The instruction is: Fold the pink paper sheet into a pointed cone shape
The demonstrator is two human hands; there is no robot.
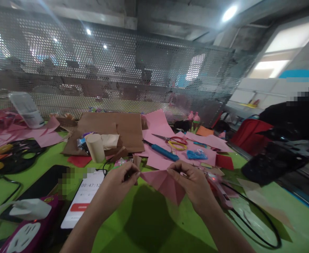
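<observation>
While both hands worked above the green table, one folded pink paper hung between them, creased into a downward-pointing triangle. The left hand pinched the paper's left tip between thumb and fingertips; the right hand gripped its right upper edge in the same pinch. Just left of the paper lay one phone, flat and glossy, its white screen showing a timer. Beyond the paper sat one cream paper cup, a tapered cylinder, standing on a brown paper bag. Behind the paper to the right lay several loose pink sheets, and on them one blue pen-like tool, one pair of scissors with red and yellow loop handles, and one small blue crumpled piece. Right of the paper, one black cable curled over the table. Far left of the paper stood one tilted white plastic bottle. Behind everything ran a perforated metal screen.
</observation>
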